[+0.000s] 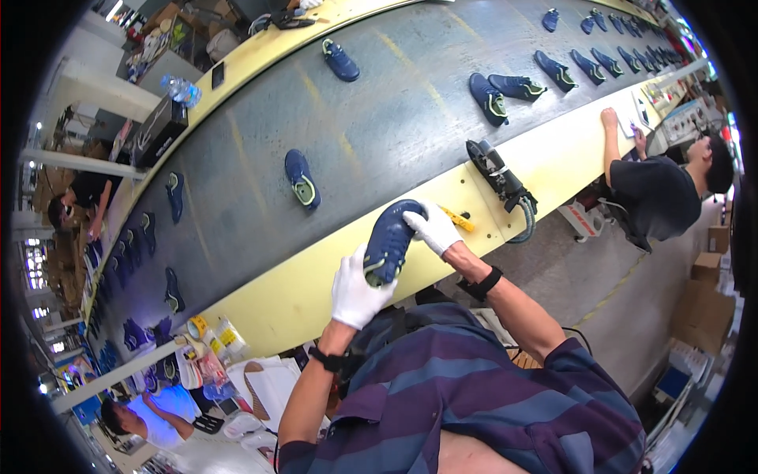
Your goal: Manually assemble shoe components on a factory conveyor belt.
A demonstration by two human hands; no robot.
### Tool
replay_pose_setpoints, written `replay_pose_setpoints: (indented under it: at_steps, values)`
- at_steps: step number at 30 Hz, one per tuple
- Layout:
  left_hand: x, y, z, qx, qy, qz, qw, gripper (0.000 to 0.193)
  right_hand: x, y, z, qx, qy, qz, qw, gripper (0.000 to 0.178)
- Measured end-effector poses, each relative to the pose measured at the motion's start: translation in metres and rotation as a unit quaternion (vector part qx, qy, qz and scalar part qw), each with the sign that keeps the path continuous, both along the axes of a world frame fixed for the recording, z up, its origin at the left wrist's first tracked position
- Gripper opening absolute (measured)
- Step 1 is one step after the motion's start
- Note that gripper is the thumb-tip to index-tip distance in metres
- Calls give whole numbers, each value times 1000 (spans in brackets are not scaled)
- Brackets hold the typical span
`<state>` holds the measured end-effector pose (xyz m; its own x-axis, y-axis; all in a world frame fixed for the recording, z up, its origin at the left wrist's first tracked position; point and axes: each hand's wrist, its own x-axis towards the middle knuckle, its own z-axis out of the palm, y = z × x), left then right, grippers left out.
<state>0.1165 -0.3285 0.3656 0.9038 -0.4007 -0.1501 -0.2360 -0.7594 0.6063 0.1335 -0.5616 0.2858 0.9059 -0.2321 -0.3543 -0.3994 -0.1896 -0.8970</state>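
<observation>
A dark blue lace-up sports shoe (390,238) is held up between my two white-gloved hands, above the pale yellow ledge (296,304) of a conveyor. My left hand (357,291) is closed round the heel and collar end. At the toe end, my right hand (433,227) grips the shoe from the right side. Just beyond lies a single blue shoe (302,179) with a light green lining on the grey belt (253,229). Beside my right hand rests a yellow tool (458,220), partly hidden by the glove.
A black hand tool with a hose (501,180) lies on the ledge to the right. More blue shoes (489,99) stand along the belt on both sides. One co-worker (659,186) sits at right, writing; another (154,419) works at lower left. Yellow tape (197,325) is on the ledge.
</observation>
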Motion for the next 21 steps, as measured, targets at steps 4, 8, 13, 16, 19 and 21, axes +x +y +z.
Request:
replay_pose_setpoints:
  at_steps: [4,8,13,16,19,21]
  values:
    - [23,16,-108,69,-57,-15,996,89,-10,18,-27,-163,-16,31,986,43]
    - [29,23,-153,166,20,-2,986,89,-17,50,-36,-175,15,153,972,34]
    - [30,23,-155,136,83,26,987,81,4,96,-30,-288,-8,266,920,39]
    - [28,23,-155,118,107,56,986,73,25,104,-38,-321,-12,321,891,42]
    - [28,24,-153,92,136,86,983,64,32,99,-40,-338,-55,382,858,37]
    - [26,26,-156,99,130,95,982,68,40,103,-32,-349,-13,447,823,38]
